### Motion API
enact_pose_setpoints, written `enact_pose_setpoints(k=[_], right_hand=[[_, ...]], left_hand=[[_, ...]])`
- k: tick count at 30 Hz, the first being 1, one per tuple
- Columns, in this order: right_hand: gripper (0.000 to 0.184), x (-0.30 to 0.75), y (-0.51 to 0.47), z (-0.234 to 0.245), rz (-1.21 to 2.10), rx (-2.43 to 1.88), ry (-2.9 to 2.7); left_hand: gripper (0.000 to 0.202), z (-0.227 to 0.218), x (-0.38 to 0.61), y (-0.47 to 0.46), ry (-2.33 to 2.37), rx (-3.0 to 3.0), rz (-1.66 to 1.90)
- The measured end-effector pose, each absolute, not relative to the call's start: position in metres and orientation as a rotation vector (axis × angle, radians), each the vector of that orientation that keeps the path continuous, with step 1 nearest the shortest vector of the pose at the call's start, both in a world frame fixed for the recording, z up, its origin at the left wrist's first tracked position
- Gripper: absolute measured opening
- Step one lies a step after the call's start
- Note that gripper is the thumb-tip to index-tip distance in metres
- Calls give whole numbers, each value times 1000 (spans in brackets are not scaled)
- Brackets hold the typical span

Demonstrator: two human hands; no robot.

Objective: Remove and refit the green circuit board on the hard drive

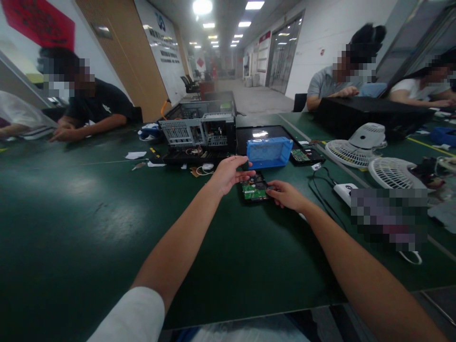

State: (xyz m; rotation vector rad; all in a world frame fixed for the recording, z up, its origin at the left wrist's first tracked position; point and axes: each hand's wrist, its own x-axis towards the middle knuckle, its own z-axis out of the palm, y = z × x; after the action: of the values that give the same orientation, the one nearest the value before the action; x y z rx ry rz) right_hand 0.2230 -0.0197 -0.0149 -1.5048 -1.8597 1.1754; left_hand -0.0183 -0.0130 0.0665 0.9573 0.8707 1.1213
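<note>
A hard drive (255,191) with a green circuit board facing up and a dark frame around it is on the table in front of me. My right hand (286,194) pinches its right edge between thumb and fingers. My left hand (231,175) is over the drive's left side, its fingers curled around a small dark object (245,165) whose kind I cannot make out. Just behind the drive, a blue plastic bin (270,152) stands on the table.
An opened computer case (197,134) stands behind my left hand. Another circuit board (301,155) lies right of the bin. White fans (352,145), a power strip (345,191) and cables occupy the right. Several people sit around the green table (89,228), one behind a black case (366,114).
</note>
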Motion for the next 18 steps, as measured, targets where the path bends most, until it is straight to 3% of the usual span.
enact_pose_setpoints(k=[18], right_hand=[[37,221,-22,-12,1153,-1530,-1862]], left_hand=[[18,65,-19,-8,853,891,1173]])
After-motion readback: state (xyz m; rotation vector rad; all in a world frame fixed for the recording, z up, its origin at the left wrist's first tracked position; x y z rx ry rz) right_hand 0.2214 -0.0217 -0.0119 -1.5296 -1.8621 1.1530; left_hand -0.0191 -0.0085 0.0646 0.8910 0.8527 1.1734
